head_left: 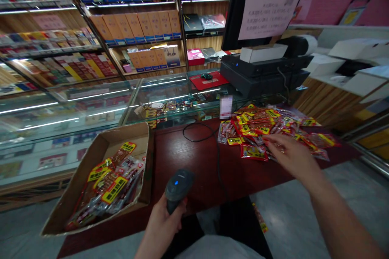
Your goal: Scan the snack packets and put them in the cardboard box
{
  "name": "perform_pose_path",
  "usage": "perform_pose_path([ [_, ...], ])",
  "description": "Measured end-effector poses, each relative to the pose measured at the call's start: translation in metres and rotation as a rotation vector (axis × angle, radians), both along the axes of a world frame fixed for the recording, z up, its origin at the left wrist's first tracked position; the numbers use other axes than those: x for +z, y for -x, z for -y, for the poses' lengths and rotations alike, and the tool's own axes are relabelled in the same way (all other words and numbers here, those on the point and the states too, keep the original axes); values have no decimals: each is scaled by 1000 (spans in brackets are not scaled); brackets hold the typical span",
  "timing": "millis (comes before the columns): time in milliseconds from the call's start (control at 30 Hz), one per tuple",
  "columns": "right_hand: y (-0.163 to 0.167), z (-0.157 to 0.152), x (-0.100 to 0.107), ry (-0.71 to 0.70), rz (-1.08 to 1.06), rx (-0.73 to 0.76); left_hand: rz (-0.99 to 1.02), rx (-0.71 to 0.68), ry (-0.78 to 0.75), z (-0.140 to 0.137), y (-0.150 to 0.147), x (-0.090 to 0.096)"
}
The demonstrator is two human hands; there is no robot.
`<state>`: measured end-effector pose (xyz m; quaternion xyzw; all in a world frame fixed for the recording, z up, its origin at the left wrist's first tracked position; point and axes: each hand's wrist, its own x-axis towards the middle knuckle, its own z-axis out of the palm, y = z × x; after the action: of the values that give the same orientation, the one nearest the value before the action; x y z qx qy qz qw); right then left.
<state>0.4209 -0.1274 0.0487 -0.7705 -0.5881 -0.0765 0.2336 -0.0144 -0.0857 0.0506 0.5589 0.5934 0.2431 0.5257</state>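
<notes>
My left hand [165, 222] is wrapped round the handle of a dark barcode scanner [180, 184] with a blue light on top, held over the table's front edge. At the right, my right hand [291, 151] reaches into a heap of snack packets [258, 119] in red, yellow and clear wrappers. Its fingers are drawn together on a snack packet [263, 139] at the near side of the heap, partly hidden by the fingers. An open cardboard box [150, 170] on the left holds several similar packets [114, 188], lying loosely.
A black cable [218, 162] runs across the dark red table [182, 149]. Behind stand a glass counter [164, 89], a monitor [235, 16] with a paper notice, and a black cash drawer [261, 77]. One packet [259, 217] lies on the floor.
</notes>
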Motion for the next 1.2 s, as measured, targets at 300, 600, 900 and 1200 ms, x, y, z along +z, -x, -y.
perform_pose_path([
  [300,8,-14,-79,266,271,-13,33,-2,27,0,-5,4],
  [600,61,-26,-72,245,178,223,16,25,50,5,2,-5],
  [900,103,-23,-88,244,-143,117,22,17,47,9,10,-7],
  [1200,135,-62,-68,52,-829,237,18,-35,4,14,6,-3],
])
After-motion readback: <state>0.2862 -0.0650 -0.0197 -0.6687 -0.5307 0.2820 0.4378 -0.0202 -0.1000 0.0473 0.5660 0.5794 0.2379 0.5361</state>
